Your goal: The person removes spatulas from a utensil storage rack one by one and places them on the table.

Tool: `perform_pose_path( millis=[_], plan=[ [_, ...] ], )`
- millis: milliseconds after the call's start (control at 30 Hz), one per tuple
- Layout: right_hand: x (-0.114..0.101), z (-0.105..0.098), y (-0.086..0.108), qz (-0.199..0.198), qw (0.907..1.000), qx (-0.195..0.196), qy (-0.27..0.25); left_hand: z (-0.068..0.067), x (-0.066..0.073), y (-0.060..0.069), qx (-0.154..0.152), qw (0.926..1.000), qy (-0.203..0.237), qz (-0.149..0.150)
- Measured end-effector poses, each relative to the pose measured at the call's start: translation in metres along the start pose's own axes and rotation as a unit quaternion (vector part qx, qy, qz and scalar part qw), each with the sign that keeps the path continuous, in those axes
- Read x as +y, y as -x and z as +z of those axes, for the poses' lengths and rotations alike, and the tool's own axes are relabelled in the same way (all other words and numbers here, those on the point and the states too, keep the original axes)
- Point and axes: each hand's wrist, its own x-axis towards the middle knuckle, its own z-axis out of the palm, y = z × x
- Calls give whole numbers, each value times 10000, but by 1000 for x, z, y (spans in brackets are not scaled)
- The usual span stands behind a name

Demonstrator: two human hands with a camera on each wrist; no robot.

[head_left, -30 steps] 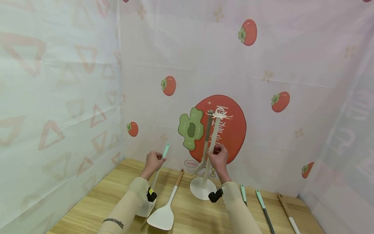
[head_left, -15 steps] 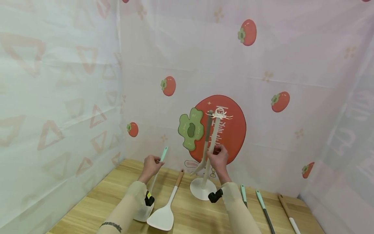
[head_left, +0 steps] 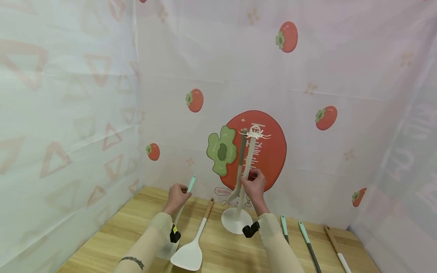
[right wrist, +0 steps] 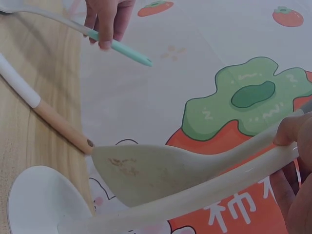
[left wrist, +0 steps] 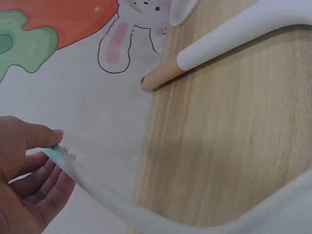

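Note:
My left hand (head_left: 177,198) pinches the mint-green handle of a white spatula (head_left: 192,184) between thumb and fingers, near the handle's upper part. Its broad head hangs low over the table, partly hidden by my left wrist. My right hand (head_left: 255,186) grips the pole of a white utensil stand (head_left: 251,151), which leans a little in view. From the ring of hooks at its top hangs a grey-handled spatula (head_left: 242,151); in the right wrist view its stained pale blade (right wrist: 141,168) lies beside the pole. The stand's round base (head_left: 228,223) is on the table.
A white spatula with a wooden handle (head_left: 187,254) lies between the held spatula and the stand. To the right lie two mint-handled utensils (head_left: 304,229) and a wooden-handled one (head_left: 332,240), heads out of view. A printed cloth wall (head_left: 164,113) stands behind the wooden table (head_left: 119,223).
My left hand has lowered slightly and shifted left, carrying the mint-handled spatula down with it. My right hand keeps its grip on the stand's pole. The head view has shifted slightly.

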Motion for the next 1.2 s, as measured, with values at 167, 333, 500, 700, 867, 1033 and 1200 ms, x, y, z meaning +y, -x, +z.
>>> perform_pose_path(
  millis=[167,333,500,700,867,1033,1200],
  plan=[
    [0,0,1,-41,9999,12,-94,6,0,-1,-159,9995,-6,-274],
    [1,1,2,-39,10000,12,-83,10,-2,-2,-380,9988,-4,-310],
    [3,1,0,-51,9999,-4,-155,16,-10,-8,-478,9983,-152,-296],
    [1,1,-1,-79,9996,-22,-253,19,-17,-13,-554,9971,-477,-209],
    [0,2,1,-68,9993,-72,-348,20,-23,-15,-736,9948,-657,-233],
    [2,2,-1,-67,9993,-80,-358,21,-26,-19,-786,9935,-800,-196],
    [4,1,-1,-74,9995,-60,-313,24,-27,-20,-866,9917,-905,-297]
  ],
)
